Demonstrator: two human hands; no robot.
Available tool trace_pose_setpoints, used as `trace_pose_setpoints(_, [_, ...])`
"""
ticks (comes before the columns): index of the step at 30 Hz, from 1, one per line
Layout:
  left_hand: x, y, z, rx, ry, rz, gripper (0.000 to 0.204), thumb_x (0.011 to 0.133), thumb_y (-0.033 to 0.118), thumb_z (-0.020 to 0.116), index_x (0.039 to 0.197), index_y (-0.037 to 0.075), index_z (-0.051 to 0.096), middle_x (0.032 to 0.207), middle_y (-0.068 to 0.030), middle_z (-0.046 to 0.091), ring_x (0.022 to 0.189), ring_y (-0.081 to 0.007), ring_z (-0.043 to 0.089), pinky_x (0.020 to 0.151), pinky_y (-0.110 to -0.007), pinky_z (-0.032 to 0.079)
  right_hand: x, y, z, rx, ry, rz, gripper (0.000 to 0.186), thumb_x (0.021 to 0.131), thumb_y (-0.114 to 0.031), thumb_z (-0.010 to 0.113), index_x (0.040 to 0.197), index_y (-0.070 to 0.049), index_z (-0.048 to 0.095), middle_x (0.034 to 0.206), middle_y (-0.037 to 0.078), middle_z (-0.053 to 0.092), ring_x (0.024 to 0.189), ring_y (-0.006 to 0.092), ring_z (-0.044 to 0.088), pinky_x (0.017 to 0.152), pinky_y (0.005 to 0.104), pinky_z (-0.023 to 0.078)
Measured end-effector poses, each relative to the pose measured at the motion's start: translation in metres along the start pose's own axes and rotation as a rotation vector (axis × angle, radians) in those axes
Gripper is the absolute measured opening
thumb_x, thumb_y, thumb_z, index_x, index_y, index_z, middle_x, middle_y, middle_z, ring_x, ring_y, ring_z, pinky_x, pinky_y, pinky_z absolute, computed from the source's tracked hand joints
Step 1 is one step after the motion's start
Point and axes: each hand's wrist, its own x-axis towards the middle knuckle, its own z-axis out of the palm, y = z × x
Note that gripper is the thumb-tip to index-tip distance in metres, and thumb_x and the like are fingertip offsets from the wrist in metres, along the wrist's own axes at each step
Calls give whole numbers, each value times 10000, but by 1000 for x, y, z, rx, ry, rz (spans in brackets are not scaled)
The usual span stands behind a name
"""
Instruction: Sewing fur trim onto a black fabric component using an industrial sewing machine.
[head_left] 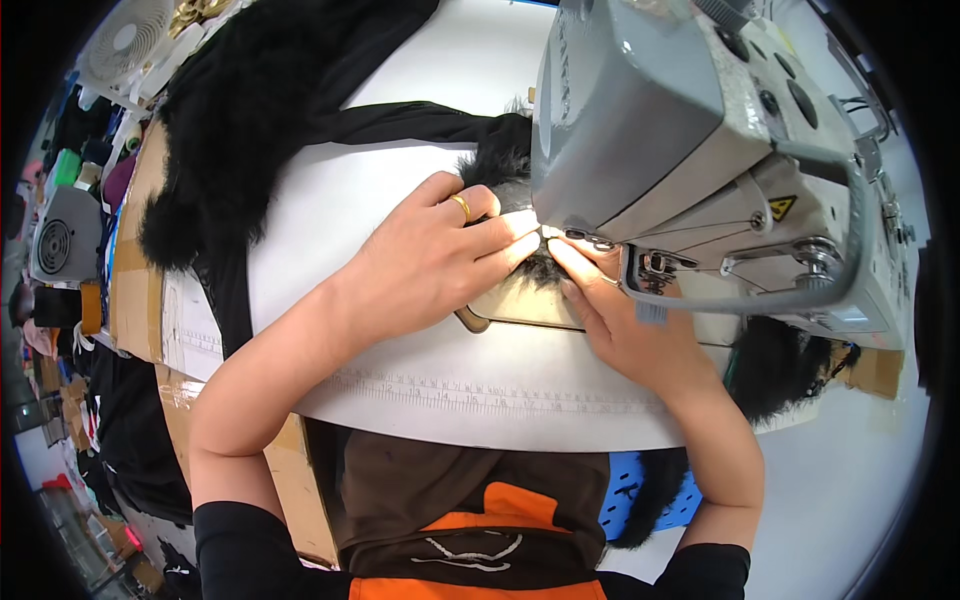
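Observation:
A grey industrial sewing machine (630,110) stands on the right, its head over a lit metal plate (535,303). Black furry fabric (500,165) lies under the machine head, and a dark tuft of it shows between my hands. My left hand (425,250), with a gold ring on one finger, has its fingers bent and pinched onto the fabric just left of the needle area. From the right, my right hand (635,325) pinches the fabric edge with thumb and forefinger, its fingertips close to the left ones. The machine head hides part of the right fingers.
A large heap of black fur fabric (235,120) covers the table's far left. More black fur (775,370) hangs at the right. A printed ruler strip (450,392) runs along the white table's front edge. Cardboard (138,250) and a fan (122,42) stand left.

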Motion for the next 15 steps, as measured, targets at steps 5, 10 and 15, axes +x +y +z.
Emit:
trace_pose_setpoints(5, [-1,0,-1,-12,13,-15,371,910,192,687,1263,113,763,1147,20,705,1146,-210,634,992,-385,463,-2,1,2,-56,-32,5,326,1074,-196,679,1381,-95,729,1331,76,765,1165,297,733,998,446,575])
trace_pose_setpoints(10, [-1,2,4,1,48,-6,369,890,181,697,1245,115,772,1141,25,702,1128,-201,633,984,-380,462,-2,4,6,-54,-7,-13,320,1078,-190,672,1358,-48,732,1327,105,768,1164,325,735,1022,458,571])
trace_pose_setpoints(15, [2,6,1,48,-19,-20,316,876,174,700,1174,115,786,1104,19,687,1132,-205,634,974,-379,462,-3,8,13,-47,-67,50,333,1079,-184,661,1381,-64,734,1315,103,767,1172,321,725,1031,457,562])
